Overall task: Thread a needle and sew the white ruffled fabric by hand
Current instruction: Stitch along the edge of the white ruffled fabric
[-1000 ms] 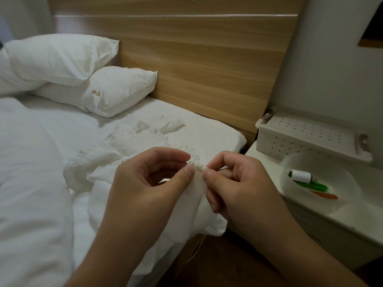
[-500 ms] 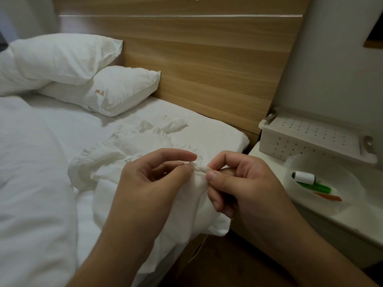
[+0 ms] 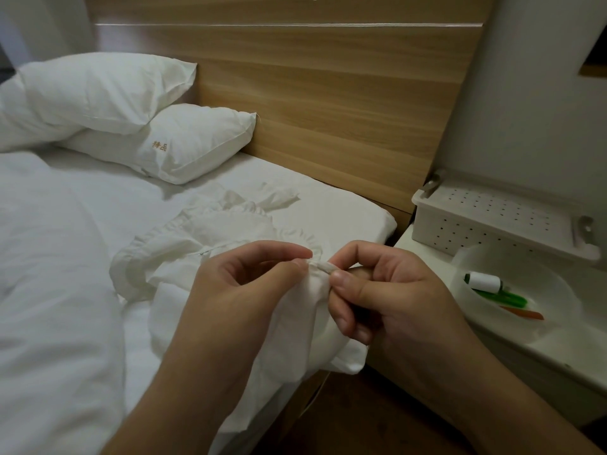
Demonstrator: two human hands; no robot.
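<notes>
The white ruffled fabric (image 3: 210, 238) lies bunched on the bed, with one edge lifted in front of me. My left hand (image 3: 243, 290) pinches that edge between thumb and forefinger. My right hand (image 3: 387, 290) pinches the same folded edge just to the right, fingertips almost touching the left hand's. A needle cannot be made out between the fingers. A white thread spool (image 3: 484, 281) lies in a white bowl (image 3: 538, 330) on the bedside shelf at the right.
Two white pillows (image 3: 184, 142) lean against the wooden headboard (image 3: 328, 93). A white duvet (image 3: 49, 290) fills the left. A perforated white box (image 3: 492, 218) stands behind the bowl, which also holds a green tool (image 3: 502, 297) and an orange one (image 3: 525, 313).
Both hands keep pinching the fabric edge with only slight finger shifts. The view has drifted a little, so everything sits slightly further right.
</notes>
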